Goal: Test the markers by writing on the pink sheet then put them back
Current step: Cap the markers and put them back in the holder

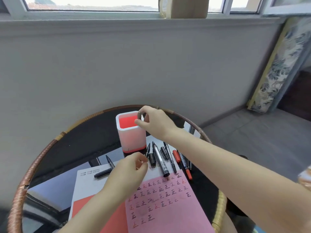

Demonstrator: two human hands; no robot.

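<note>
The pink sheet (168, 207), covered with rows of written test marks, lies at the table's near right. Behind it stands a white pen holder (133, 140) with a red inside. My right hand (156, 125) hovers over the holder's right rim, pinching a grey-ended marker (140, 114) that points down into it. My left hand (129, 172) is in front of the holder, its fingertips pinched at the lower end of a thin black marker (148, 150). Several black markers (161, 163) and a red marker (186, 169) lie beside it.
A white pad (87, 184) and a red sheet (107, 221) lie under the pink one. Two black markers (110, 162) rest on the pad's far edge. The round dark table has a raised rattan rim (33, 165). A grey wall stands just behind.
</note>
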